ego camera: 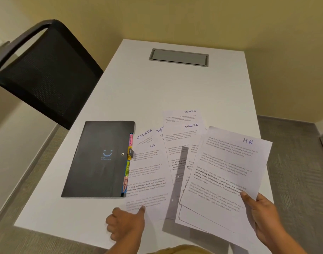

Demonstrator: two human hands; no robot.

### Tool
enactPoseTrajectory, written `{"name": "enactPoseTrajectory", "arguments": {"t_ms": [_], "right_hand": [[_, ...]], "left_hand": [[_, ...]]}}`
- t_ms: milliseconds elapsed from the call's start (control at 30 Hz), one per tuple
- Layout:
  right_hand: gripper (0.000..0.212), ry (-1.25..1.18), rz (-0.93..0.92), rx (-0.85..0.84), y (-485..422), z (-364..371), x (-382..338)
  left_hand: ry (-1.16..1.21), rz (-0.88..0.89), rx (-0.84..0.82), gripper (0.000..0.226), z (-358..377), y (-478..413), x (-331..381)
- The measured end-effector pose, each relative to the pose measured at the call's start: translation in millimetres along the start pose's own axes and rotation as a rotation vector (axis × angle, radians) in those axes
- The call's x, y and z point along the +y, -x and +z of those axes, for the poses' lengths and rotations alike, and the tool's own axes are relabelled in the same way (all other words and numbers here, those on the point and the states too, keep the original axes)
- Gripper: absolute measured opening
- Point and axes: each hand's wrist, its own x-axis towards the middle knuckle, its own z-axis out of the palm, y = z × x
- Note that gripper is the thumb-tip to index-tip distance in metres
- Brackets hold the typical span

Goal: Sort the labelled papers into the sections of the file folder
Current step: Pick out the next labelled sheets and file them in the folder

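Note:
A black file folder (100, 160) lies closed on the white table (175, 88), coloured section tabs (128, 162) along its right edge. Right of it several labelled papers are spread out: an HR sheet (149, 173), SPORTS sheets (182, 136) and an ADMIN sheet (184, 115). My right hand (263, 215) holds a small stack lifted off the table, topped by another HR sheet (228, 167), thumb on its lower right corner. My left hand (126, 224) pinches the bottom edge of the HR sheet on the table, thumb on top.
A black mesh chair (45, 70) stands at the table's left side. A grey cable hatch (179, 57) is set into the table's far end. A yellow wall is behind and grey carpet lies on both sides.

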Motion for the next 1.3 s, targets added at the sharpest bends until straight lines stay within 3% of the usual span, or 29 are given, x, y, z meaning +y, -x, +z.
{"name": "enactPoseTrajectory", "arguments": {"t_ms": [233, 433, 800, 1300], "right_hand": [[0.032, -0.06, -0.011, -0.039, -0.1, 5.0, -1.4], [0.034, -0.045, -0.013, -0.049, 0.3, 8.6, -1.7], [0.031, -0.043, -0.012, -0.013, 2.8, 3.1, 3.2], [0.028, 0.033, -0.006, 0.033, 0.3, -1.1, 7.1]], "left_hand": [[0.254, 0.204, -0.121, 0.068, 11.4, 5.5, 19.6], [-0.142, 0.556, -0.095, 0.074, 20.6, 16.5, 27.9], [-0.538, 1.003, -0.119, 0.065, 29.2, 28.1, 31.4], [-0.889, 1.429, -0.161, 0.069, 16.5, -1.6, 35.8]]}}
